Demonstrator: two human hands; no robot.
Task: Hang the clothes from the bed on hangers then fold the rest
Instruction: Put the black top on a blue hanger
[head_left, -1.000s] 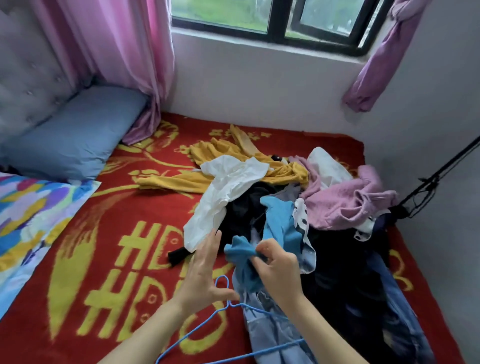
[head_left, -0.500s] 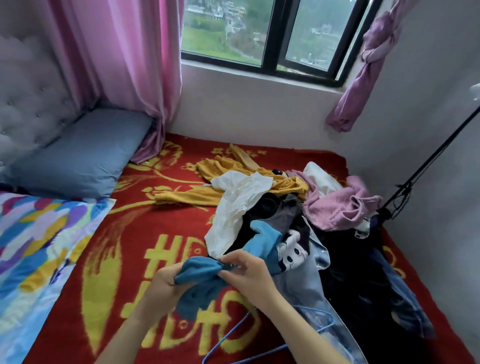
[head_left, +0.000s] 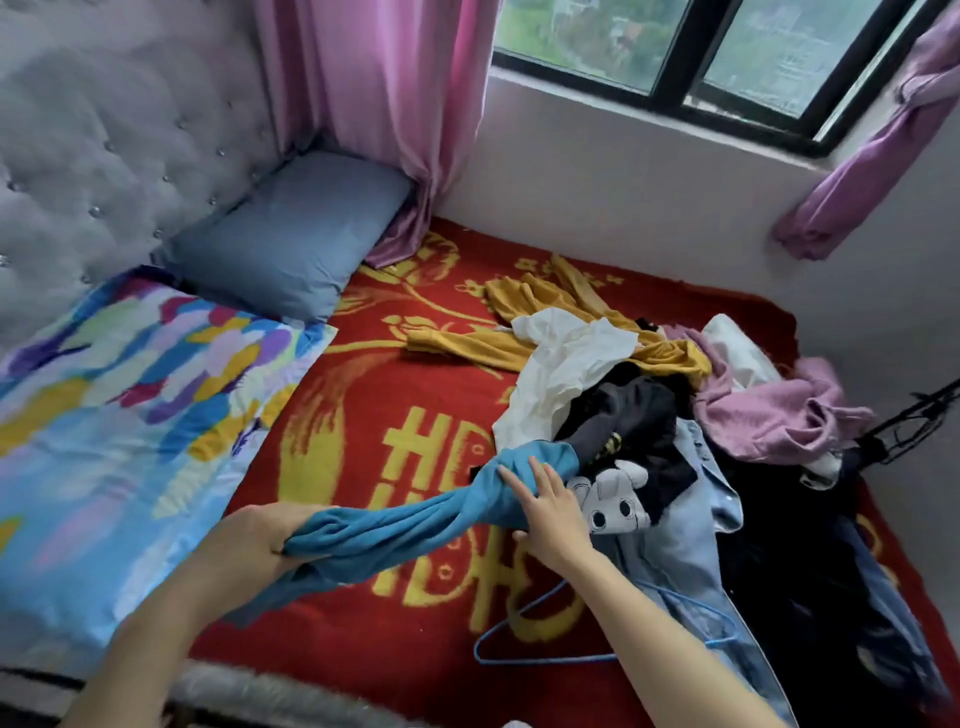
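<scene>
Nearest, the blue hanger (head_left: 519, 642) lies flat on the red blanket (head_left: 363, 415) of the bed, below the right forearm, with its far side tucked under a pale denim shirt (head_left: 691, 545). It looks thin, light and rigid, and easy to lift by the hook with one hand.

Just beyond it, the hands are well apart, one on each end of the blue garment (head_left: 405, 525). The left hand (head_left: 260, 535) is clenched round one bunched end. The right hand (head_left: 550, 514) lies with straight, spread fingers on the other end, not curled round it. Between them the cloth runs as a twisted rope just above the blanket. It reads as a soft, light knit, limp and likely to sag or slip off a hanger unless it is spread. I would shake the twist out and take hold at the shoulder seams or neckline, though I cannot tell which end that is.

The right-hand end touches the clothes pile (head_left: 628, 415), beside a cartoon-print piece (head_left: 613, 493). Farther back lie a white garment (head_left: 561, 374), a mustard one (head_left: 519, 343) and a pink one (head_left: 769, 415). A blue pillow (head_left: 291, 244) sits against the headboard.
</scene>
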